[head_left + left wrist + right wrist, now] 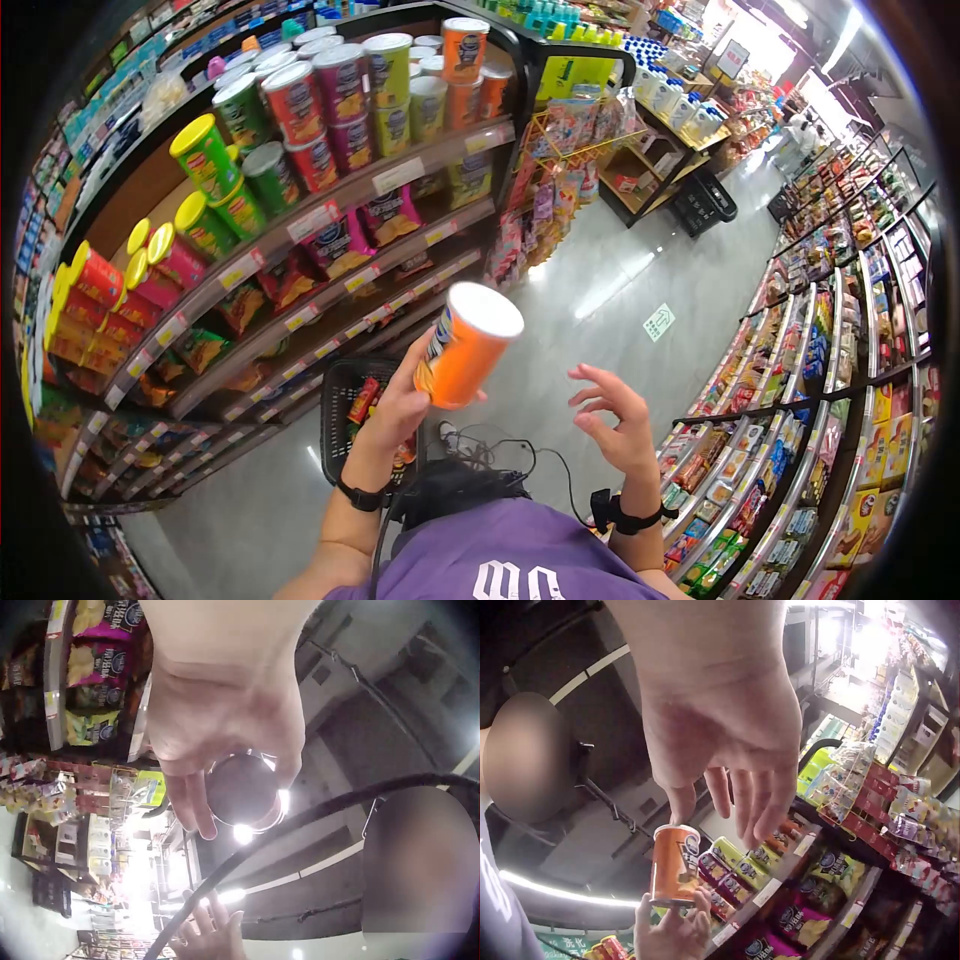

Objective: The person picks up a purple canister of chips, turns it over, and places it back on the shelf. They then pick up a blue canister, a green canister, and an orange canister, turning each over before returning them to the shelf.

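Your left fingers [187, 796] are curled round the bottom end of the orange cylindrical cardboard can [466, 348]. The left hand [398, 405] grips it low, so the white plastic lid [486, 308] tips up and away from you. The can is in the air over the aisle, level with the lower ledges of the snack shelf [330, 215] and resting on none of them. With so low a hold the top-heavy can could swing, so I'd press your thumb firmly against the wall and turn it slowly. Your right fingers [592, 378] are spread and lightly bent, holding nothing. The right hand [618, 425] hovers just beside the can without touching it, well placed to steady the lid end if the can slips. Under your left forearm sits a black mesh shopping basket [338, 400] with a few packets inside. On the shelf, stacked green, red and yellow cans [300, 100] fill the upper ledges, with bags of snacks beneath. The glossy grey floor [620, 260] runs between it and a facing run of packed shelves [850, 330].
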The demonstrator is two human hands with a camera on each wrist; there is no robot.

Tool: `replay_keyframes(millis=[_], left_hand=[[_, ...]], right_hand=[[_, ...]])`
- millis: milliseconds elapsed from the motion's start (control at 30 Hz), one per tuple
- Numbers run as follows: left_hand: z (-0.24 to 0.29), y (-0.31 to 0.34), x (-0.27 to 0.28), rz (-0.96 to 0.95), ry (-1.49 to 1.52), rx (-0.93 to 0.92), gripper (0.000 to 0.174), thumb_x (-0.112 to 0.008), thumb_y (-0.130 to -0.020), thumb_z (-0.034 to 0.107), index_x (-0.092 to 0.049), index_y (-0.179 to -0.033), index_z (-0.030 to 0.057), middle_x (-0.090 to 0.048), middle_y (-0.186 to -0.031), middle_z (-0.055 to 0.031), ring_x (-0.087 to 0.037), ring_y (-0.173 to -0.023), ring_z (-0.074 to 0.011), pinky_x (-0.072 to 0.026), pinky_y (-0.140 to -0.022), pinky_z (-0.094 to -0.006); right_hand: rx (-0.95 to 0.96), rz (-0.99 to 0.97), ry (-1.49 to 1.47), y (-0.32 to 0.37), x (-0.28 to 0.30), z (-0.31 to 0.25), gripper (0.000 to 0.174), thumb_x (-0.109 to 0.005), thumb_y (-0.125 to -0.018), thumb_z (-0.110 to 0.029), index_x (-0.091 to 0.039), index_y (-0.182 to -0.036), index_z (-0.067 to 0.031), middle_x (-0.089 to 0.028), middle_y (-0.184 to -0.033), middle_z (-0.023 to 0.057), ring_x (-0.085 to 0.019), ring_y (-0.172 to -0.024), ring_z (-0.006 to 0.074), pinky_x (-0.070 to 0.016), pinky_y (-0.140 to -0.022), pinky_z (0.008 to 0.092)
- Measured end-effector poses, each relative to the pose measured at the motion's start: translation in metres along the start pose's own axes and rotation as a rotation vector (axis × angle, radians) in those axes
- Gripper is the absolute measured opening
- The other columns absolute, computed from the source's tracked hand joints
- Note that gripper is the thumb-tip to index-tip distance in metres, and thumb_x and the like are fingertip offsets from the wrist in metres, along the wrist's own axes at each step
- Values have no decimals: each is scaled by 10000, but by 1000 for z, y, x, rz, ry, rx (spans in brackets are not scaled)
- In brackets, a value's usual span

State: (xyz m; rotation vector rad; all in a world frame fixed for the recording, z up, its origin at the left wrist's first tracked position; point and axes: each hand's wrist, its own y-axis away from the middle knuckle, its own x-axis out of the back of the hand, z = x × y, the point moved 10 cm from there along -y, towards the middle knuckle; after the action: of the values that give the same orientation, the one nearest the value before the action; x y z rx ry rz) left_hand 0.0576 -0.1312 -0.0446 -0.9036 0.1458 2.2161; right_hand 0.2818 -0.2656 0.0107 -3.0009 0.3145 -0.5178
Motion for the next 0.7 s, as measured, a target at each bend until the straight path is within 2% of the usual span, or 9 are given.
replay_keyframes(millis=[67,100,167,200,233,333,500,633,700], left_hand=[[0,-9,1,57,-94,-39,953,-808,-852,367,-338,-1606,20,-575,-1428,-225,-699,-1129,-401,-596,-934,-509],[-4,-13,2,-24,-48,42,1005,-865,-809,175,-318,-1642,45,-460,-1558,-142,-503,-1398,-279,-364,-1198,-432],[12,-32,-6,-158,-363,-42,984,-878,-779,96,-376,-1625,59,-455,-1515,-121,-506,-1372,-268,-367,-1183,-408],[19,-40,-15,-226,-521,-92,978,-884,-764,56,-405,-1616,67,-453,-1494,-111,-508,-1359,-263,-368,-1175,-396],[27,-45,-24,-248,-551,-145,920,-883,-743,-11,-492,-1570,86,-437,-1433,-98,-512,-1321,-262,-371,-1157,-375],[46,-52,-38,-317,-780,-263,891,-876,-752,-9,-513,-1558,104,-449,-1418,-108,-518,-1315,-271,-388,-1145,-385],[71,-44,-22,-68,-929,-282,847,-828,-732,-68,-546,-1507,128,-450,-1437,-138,-547,-1298,-301,-445,-1117,-417],[75,-29,-15,-40,-1106,-315,745,-838,-763,-62,-577,-1432,135,-422,-1479,-156,-536,-1337,-335,-484,-1083,-447],[82,-22,-14,-10,-1114,-366,775,-856,-752,-56,-569,-1444,146,-403,-1508,-162,-535,-1350,-335,-488,-1083,-455]], right_hand=[[-55,-85,18,-13,-3,-4,697,-784,-815,58,-597,-1474,-67,-677,-1365,141,-715,-949,178,-595,-802,310],[-30,-91,16,-20,-2,-9,694,-777,-829,39,-577,-1487,-51,-672,-1372,150,-715,-938,178,-597,-791,307],[17,-106,7,-32,-4,-16,694,-764,-857,-1,-537,-1513,-18,-662,-1385,167,-714,-917,179,-601,-769,299],[-24,-75,-61,-34,-4,-12,704,-763,-864,10,-526,-1525,-30,-653,-1393,158,-705,-914,170,-594,-767,295],[-54,-45,-124,-38,-3,-8,714,-762,-870,21,-516,-1538,-43,-645,-1401,149,-696,-911,161,-586,-764,290],[-72,-27,-360,-59,-7,8,763,-769,-897,-8,-444,-1587,-48,-594,-1454,140,-680,-909,152,-579,-754,279],[-100,-156,-596,-95,-34,11,820,-782,-933,-125,-355,-1625,-24,-501,-1538,155,-675,-976,188,-598,-739,298],[-129,-236,-552,-116,-60,4,796,-763,-954,-153,-347,-1618,-9,-451,-1584,168,-668,-1126,248,-622,-749,335],[-117,-275,-577,-123,-71,3,818,-770,-952,-180,-329,-1616,7,-424,-1601,195,-656,-1192,280,-637,-776,359]])
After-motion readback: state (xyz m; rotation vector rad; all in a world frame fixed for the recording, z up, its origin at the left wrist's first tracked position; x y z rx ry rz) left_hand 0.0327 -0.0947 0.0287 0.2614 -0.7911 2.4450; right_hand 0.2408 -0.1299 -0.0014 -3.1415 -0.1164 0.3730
